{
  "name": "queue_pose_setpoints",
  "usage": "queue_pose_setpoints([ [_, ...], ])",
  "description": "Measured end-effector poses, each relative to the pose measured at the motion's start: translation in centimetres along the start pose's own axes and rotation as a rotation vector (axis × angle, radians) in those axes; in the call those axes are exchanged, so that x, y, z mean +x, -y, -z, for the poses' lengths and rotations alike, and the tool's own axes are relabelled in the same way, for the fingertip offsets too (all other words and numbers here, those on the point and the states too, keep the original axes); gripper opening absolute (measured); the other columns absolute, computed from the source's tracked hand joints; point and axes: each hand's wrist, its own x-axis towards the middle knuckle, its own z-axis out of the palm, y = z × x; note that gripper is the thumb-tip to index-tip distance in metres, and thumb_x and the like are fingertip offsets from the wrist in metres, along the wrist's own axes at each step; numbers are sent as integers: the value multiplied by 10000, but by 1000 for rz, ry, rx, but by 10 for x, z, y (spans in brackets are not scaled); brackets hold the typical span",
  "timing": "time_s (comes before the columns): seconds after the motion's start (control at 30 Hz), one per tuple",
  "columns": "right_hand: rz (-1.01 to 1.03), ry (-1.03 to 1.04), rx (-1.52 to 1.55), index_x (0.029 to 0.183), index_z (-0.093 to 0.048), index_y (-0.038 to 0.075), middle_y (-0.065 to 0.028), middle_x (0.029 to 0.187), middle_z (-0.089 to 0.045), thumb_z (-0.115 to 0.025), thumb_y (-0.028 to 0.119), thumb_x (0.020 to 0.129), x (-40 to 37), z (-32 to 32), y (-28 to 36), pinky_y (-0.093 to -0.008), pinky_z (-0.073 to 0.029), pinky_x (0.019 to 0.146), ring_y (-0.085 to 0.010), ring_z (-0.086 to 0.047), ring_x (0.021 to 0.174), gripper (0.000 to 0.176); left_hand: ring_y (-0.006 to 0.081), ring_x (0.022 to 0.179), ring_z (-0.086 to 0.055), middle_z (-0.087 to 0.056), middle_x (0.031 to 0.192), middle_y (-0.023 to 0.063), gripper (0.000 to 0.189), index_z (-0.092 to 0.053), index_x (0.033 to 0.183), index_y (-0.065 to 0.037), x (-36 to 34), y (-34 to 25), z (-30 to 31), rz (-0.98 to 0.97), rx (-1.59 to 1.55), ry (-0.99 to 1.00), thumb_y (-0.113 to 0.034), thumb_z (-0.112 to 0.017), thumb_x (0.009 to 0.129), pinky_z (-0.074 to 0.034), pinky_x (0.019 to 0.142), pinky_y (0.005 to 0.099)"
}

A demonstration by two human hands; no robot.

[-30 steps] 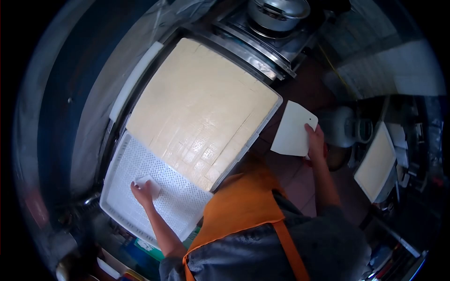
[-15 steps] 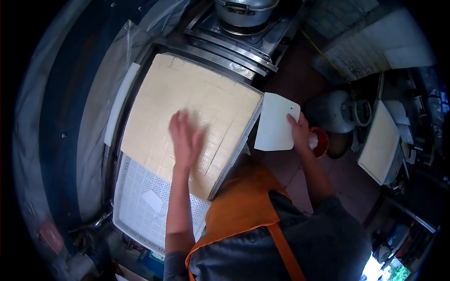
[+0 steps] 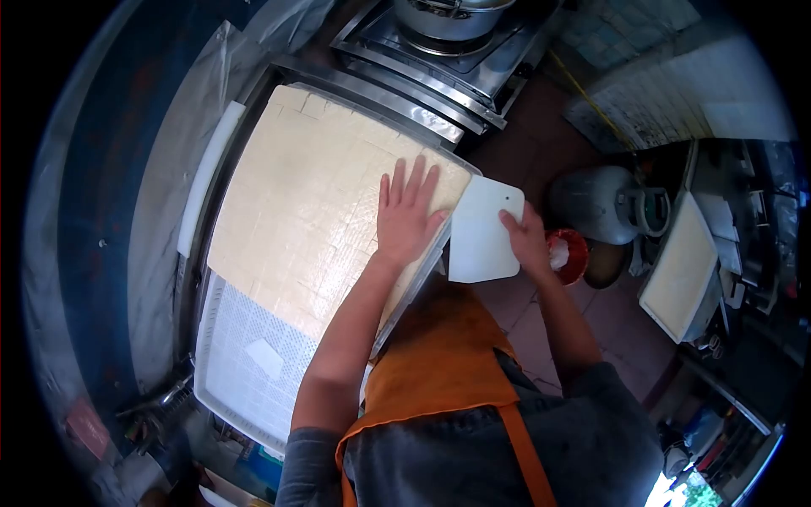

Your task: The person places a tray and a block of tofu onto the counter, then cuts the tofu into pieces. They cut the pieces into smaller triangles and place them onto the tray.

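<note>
My left hand (image 3: 408, 215) lies with fingers spread on the top of a broad, pale cream slab (image 3: 287, 194) near its right edge. Shallow cut lines and a wet shine mark the slab's surface. In my right hand (image 3: 527, 241) is a flat white scraper (image 3: 483, 241) with a small hole, gripped by one edge, thumb on top. The scraper's far edge overlaps the rim of the tray under the slab. At the slab's near left end a white perforated tray (image 3: 221, 325) shows, with a small white card-like piece (image 3: 265, 358) in it.
Beyond the slab, a metal pot (image 3: 452, 19) stands on a stove (image 3: 473, 72). To the right are a gas cylinder (image 3: 591, 207), a red bucket (image 3: 576, 258) on the tiled floor and a pale framed board (image 3: 683, 270). A long white bar (image 3: 209, 182) runs along the left side.
My left hand has moved right and away from me across the slab, and its fingers now lie spread. My right hand still holds the scraper, slightly lower in view.
</note>
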Motion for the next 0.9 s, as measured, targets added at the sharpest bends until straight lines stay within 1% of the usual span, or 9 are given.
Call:
queue_pose_setpoints([
  [0.17, 228, 74, -8, 1234, -536, 7, -230, 1018, -679, -621, 185, 912, 16, -64, -13, -395, -520, 816, -347, -683, 951, 378, 385, 1478, -124, -196, 1608, 102, 696, -346, 1512, -208, 1, -5, 0, -24, 35, -32, -471, -546, 900, -106, 1171, 559],
  [0.33, 381, 159, 201, 1312, -496, 7, -171, 1086, -674, -591, 127, 943, 15, -91, 16, -339, -504, 839, -232, -664, 968, 399, 398, 1440, -207, -336, 1518, 117, 647, -406, 1473, -202, 3, 5, 4, -4, -162, -131, -382, -579, 875, -141, 1169, 550],
  [0.43, 332, 212, 190, 1322, -494, 8, -131, 1111, -663, -583, 137, 957, -6, -87, 60, -312, -494, 852, -178, -629, 984, 397, 399, 1430, -220, -357, 1494, 122, 631, -437, 1447, -179, -4, 9, 20, -4, -320, -205, -355, -594, 861, -155, 1167, 542],
  [0.47, 411, 196, 149, 1286, -508, 6, -187, 1055, -673, -599, 139, 941, -8, -90, 70, -345, -512, 811, -259, -675, 952, 381, 413, 1415, -246, -377, 1470, 153, 618, -455, 1425, -137, -7, 9, 29, -13, -340, -271, -339, -596, 859, -187, 1163, 522],
  [0.6, 528, 272, -37, 1206, -524, 29, -272, 940, -644, -615, 148, 909, -27, -117, 126, -453, -513, 722, -451, -627, 916, 333, 443, 1390, -281, -389, 1460, 182, 612, -458, 1420, -107, -32, 35, 51, 26, -479, -534, -439, -549, 915, -232, 1134, 527],
  [0.63, 559, 312, -56, 1212, -519, 29, -254, 924, -654, -605, 153, 910, -33, -133, 136, -459, -513, 714, -455, -639, 880, 337, 441, 1389, -286, -389, 1458, 192, 624, -453, 1421, -86, -45, 46, 59, 43, -480, -590, -440, -548, 916, -234, 1141, 509],
  [0.7, 641, 414, -136, 1195, -523, 20, -246, 892, -657, -596, 150, 900, -53, -163, 161, -481, -517, 710, -454, -642, 834, 330, 405, 1402, -288, -360, 1477, 201, 622, -447, 1423, -66, -79, 68, 67, 144, -492, -685, -471, -485, 953, -228, 1154, 480],
  [0.83, 614, 819, -272, 1150, -523, 6, -255, 891, -654, -564, 159, 899, -108, -240, 196, -487, -513, 706, -450, -637, 825, 296, 331, 1406, -310, -354, 1491, 171, 600, -409, 1433, -23, -174, 94, 97, 379, -642, -946, -300, -497, 908, -227, 1165, 419],
  [0.9, 787, 979, -320, 1060, -518, -80, -272, 824, -642, -532, 158, 905, -144, -285, 194, -490, -522, 687, -444, -641, 755, 284, 289, 1361, -362, -378, 1466, 159, 651, -332, 1468, -14, -236, 109, 92, 670, -622, -1036, -329, -490, 920, -255, 1146, 399],
])
